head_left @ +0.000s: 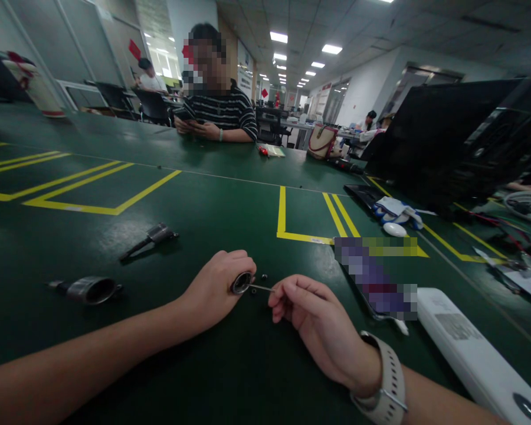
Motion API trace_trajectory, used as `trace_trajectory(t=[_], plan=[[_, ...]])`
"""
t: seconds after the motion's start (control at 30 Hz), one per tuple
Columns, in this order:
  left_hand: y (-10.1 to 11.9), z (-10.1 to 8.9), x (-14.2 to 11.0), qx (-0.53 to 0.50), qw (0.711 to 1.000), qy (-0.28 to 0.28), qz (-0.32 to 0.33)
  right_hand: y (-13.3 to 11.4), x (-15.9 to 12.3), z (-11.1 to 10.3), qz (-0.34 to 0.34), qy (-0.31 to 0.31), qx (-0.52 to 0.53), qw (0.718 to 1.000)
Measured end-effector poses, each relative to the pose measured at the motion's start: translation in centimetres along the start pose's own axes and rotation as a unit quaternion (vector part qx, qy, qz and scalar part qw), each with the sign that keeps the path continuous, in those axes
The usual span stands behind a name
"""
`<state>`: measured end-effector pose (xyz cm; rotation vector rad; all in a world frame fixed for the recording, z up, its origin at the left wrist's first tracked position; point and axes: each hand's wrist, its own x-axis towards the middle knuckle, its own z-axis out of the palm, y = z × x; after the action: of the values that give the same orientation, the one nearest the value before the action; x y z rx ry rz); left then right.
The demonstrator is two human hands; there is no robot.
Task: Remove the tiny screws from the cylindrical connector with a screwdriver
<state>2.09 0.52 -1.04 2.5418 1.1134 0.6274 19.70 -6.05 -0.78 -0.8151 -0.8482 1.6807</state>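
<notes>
My left hand (221, 283) is closed around a dark metal part with a round, hollow end (241, 283) that faces right. Between the fingertips of my right hand (307, 316) is a thin metal rod (262, 288); its far tip reaches the mouth of the hollow end. Whether the tip touches the inside cannot be made out. A small black piece (264, 277) lies on the table just behind the rod, and a tiny ring-like piece (253, 291) sits below it. Farther left lie a metal cup-ended part (92, 290) and a similar part with a long stem (153, 239).
The green table (221, 206) carries yellow tape lines. To the right are a phone (371, 277), a long white device (473, 348), a white mouse-like object (395, 229), gloves (398, 209) and a black computer case (460, 141). Across the table a person (221, 112) holds a phone.
</notes>
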Motion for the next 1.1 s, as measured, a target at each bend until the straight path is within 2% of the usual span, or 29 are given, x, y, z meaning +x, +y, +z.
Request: trace_trajectory(t=[0.2,0.5,0.83,0.97,1.1], plan=[[0.17,-0.20,0.27,-0.023,1.000,-0.004,-0.017,-0.26,0.51,-0.60,0.034,-0.007,0.041,0.999],[0.20,-0.33,0.12,0.002,1.000,-0.013,0.005,-0.06,-0.13,0.02,0.005,0.000,-0.006,1.000],[0.18,-0.10,0.18,0.019,1.000,-0.013,-0.016,-0.24,0.39,-0.48,0.034,0.003,0.050,0.998],[0.03,0.01,0.21,0.016,0.999,-0.006,-0.028,-0.11,0.25,-0.39,0.007,0.028,0.046,0.999],[0.04,-0.11,0.28,0.008,0.999,0.004,-0.054,-0.13,-0.07,-0.25,-0.039,0.064,-0.013,0.997]])
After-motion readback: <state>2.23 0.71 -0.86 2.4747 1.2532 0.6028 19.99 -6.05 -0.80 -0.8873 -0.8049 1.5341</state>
